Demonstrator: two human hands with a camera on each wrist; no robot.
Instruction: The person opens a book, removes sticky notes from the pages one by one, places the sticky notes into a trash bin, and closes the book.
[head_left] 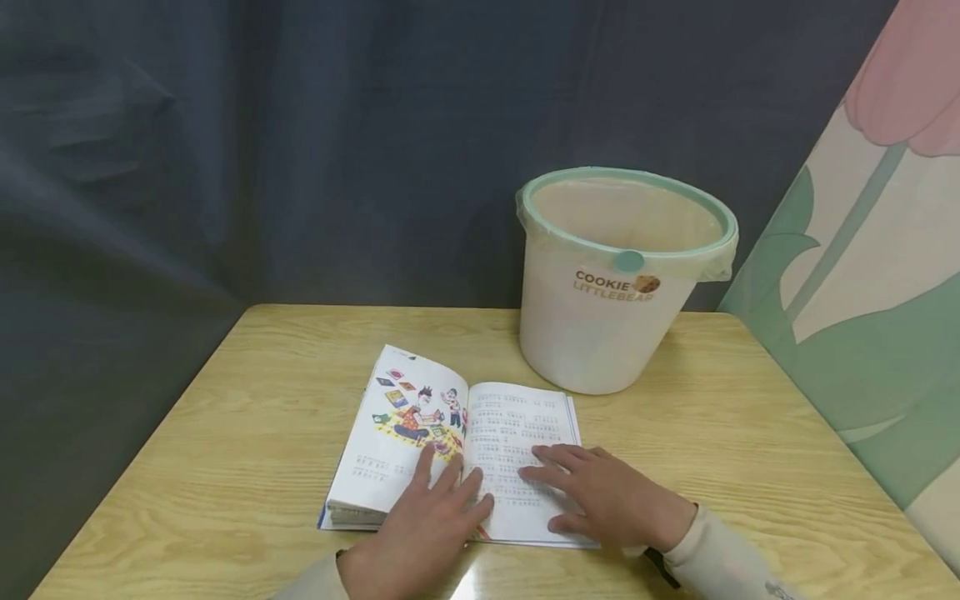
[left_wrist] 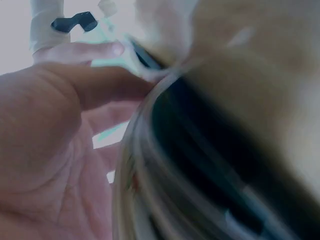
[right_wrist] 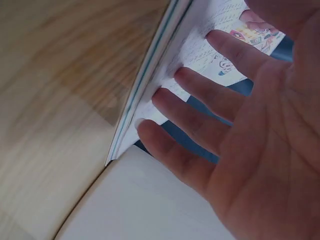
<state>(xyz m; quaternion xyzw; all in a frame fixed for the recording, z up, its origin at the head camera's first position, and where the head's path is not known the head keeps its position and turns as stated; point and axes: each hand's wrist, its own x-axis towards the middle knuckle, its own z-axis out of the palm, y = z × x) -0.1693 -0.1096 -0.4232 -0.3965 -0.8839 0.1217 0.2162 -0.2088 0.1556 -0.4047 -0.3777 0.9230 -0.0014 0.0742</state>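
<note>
An illustrated book [head_left: 517, 425] lies spread on the wooden table, a coloured picture on its left page and lines of print on its right page. Across the lower middle, near the spine, my left hand [head_left: 427, 525] rests with fingers spread. My right hand [head_left: 600, 492] lies over the right page's outer part, fingers extended towards the spine. Up close in the left wrist view, the thumb is beside the book's curved page edges [left_wrist: 135, 185], which are blurred. The right wrist view has the fingertips [right_wrist: 162, 97] touching the printed page.
A white bucket [head_left: 592, 333] with a green rim and a clear liner stands behind the book, to the right. A dark curtain [head_left: 375, 150] hangs along the table's back edge. At the right is a wall [head_left: 862, 333] with a flower pattern.
</note>
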